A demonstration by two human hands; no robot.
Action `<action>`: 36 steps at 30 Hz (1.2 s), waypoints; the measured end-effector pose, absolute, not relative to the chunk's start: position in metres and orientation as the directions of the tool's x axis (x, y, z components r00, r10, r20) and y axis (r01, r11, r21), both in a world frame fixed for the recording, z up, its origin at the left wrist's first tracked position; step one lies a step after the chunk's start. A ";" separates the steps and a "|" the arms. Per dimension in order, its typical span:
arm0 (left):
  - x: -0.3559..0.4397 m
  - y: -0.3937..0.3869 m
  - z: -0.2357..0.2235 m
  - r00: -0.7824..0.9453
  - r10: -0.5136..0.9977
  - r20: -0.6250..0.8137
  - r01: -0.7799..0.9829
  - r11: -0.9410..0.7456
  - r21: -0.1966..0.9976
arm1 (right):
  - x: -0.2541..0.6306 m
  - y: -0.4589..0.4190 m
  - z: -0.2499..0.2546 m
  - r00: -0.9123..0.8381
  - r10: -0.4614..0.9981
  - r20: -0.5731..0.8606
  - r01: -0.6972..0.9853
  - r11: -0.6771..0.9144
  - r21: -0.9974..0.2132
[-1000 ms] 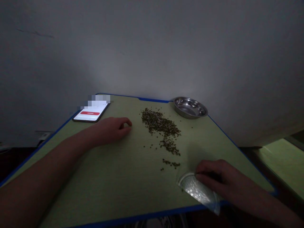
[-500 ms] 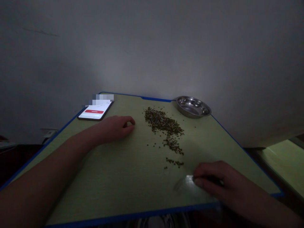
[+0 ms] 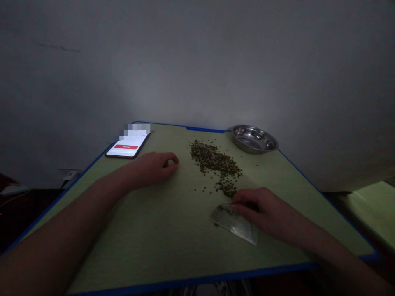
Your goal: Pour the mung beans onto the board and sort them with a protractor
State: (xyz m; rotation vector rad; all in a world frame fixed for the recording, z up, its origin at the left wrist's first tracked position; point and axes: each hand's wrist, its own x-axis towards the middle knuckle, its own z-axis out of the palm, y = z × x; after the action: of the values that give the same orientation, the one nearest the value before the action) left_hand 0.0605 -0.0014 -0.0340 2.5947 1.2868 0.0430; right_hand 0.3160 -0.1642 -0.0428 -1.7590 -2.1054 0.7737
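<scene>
My right hand [image 3: 257, 207] pinches the upper edge of a clear plastic piece [image 3: 239, 227], thin and with a curved outline. This piece is at the near end of a spread of small greenish-brown beans or seeds [image 3: 212, 159], and a few of them show through or on it. My left hand [image 3: 159, 167] rests on the table left of the seeds, loosely curled, thumb and index tips close together. Nothing shows between its fingers. A shallow metal bowl [image 3: 254, 140] stands beyond the seeds at the far right.
A phone [image 3: 128, 144] with a lit screen lies at the table's far left, beyond my left wrist. The light-coloured table [image 3: 148, 238] has a blue rim and stands against a grey wall [image 3: 191, 61]. A few stray seeds lie around the main spread.
My right hand has moved forward and left, bringing the clear plastic piece from near the table's front edge onto the nearest seeds. My left hand keeps its place and pose.
</scene>
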 end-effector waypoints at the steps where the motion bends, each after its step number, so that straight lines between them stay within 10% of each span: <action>1: 0.061 -0.001 -0.034 0.610 0.788 -0.081 0.782 -0.581 0.226 | 0.313 -0.164 -0.041 -0.238 0.963 -0.128 0.812 0.125 -0.570; 17: 0.061 -0.002 -0.033 0.609 0.788 -0.090 0.784 -0.580 0.223 | 0.304 -0.191 -0.031 -0.402 0.894 -0.199 0.780 0.221 -0.586; 36: 0.059 0.002 -0.037 0.616 0.783 -0.086 0.776 -0.585 0.234 | 0.361 -0.174 -0.046 -0.106 0.985 -0.139 0.828 0.010 -0.560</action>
State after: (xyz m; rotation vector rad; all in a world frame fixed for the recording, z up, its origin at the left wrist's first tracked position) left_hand 0.0587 0.0025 -0.0365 2.5938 1.2753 0.0384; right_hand 0.3606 -0.1735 -0.0456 -1.8759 -1.9996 0.7603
